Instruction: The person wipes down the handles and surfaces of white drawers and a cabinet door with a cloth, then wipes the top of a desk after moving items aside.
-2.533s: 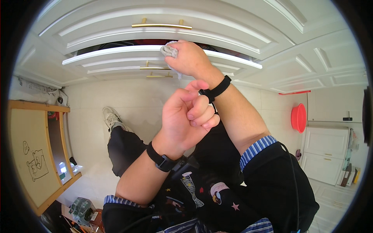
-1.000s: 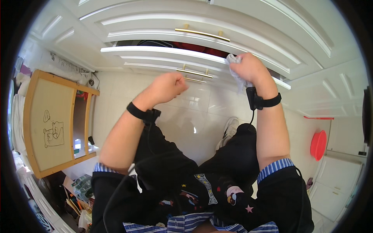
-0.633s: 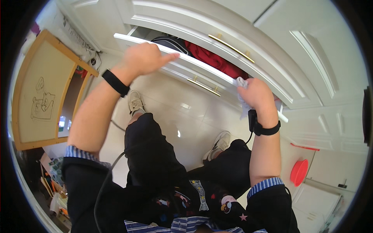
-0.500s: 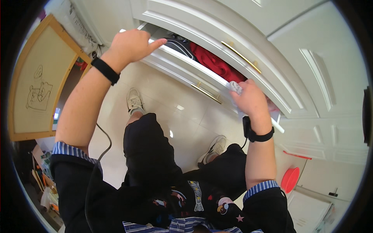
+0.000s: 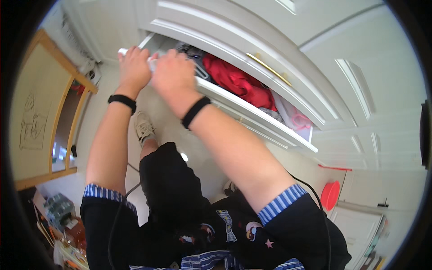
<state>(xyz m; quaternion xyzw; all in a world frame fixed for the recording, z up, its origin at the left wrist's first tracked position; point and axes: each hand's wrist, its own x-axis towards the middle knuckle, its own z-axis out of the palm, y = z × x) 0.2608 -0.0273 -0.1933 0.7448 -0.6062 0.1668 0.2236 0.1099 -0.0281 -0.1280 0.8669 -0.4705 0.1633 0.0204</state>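
Note:
A white drawer (image 5: 265, 116) stands pulled out, its left end nearest to me. My left hand (image 5: 135, 69) has its fingers curled over the drawer's left front edge. Right beside it, my right hand (image 5: 175, 76) is closed and slightly blurred by motion. A small whitish-grey cloth (image 5: 152, 65) shows at its fingers, though most of it is hidden. Inside the drawer lie a bright red garment (image 5: 236, 81), dark cloth with pale stripes (image 5: 196, 60) at the left, and white and pink cloth (image 5: 288, 112) at the right.
Above the open drawer is a closed drawer front with a gold handle (image 5: 270, 69). A wood-framed drawing board (image 5: 33, 135) stands at the left. Mixed items and boxes (image 5: 60, 211) sit lower left. A red basin (image 5: 330, 195) is at the right. Black cables run along both arms.
My right hand has swung left along the drawer edge to my left hand. My left hand has shifted left and closed over the edge; its thumb stuck out before. The view has shifted slightly.

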